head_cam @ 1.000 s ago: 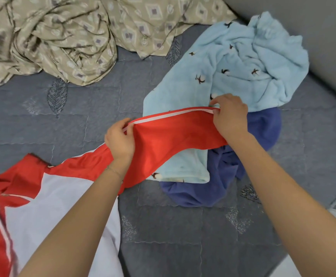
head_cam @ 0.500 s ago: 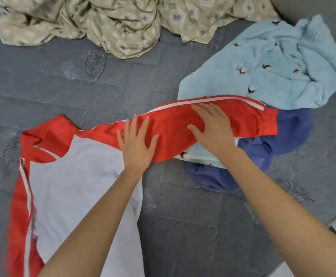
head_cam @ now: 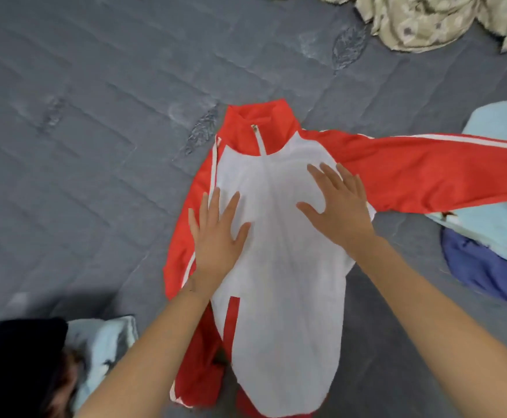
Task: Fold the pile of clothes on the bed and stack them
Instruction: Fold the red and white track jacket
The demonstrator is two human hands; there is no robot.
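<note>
Our two hands, left hand point(head_cam: 219, 236) and right hand point(head_cam: 341, 211), fingers spread flat on one red-and-white jacket point(head_cam: 279, 297), gripping nothing, one blue garment point(head_cam: 481, 267) beside

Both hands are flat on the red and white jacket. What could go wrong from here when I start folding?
1. The outstretched sleeve lies across the light blue garment in the unfolded pile. Pulling the sleeve in may drag that garment along.
2. The other sleeve looks bunched along the jacket edge beside the left hand. Folding over it would likely leave a lump.
</note>
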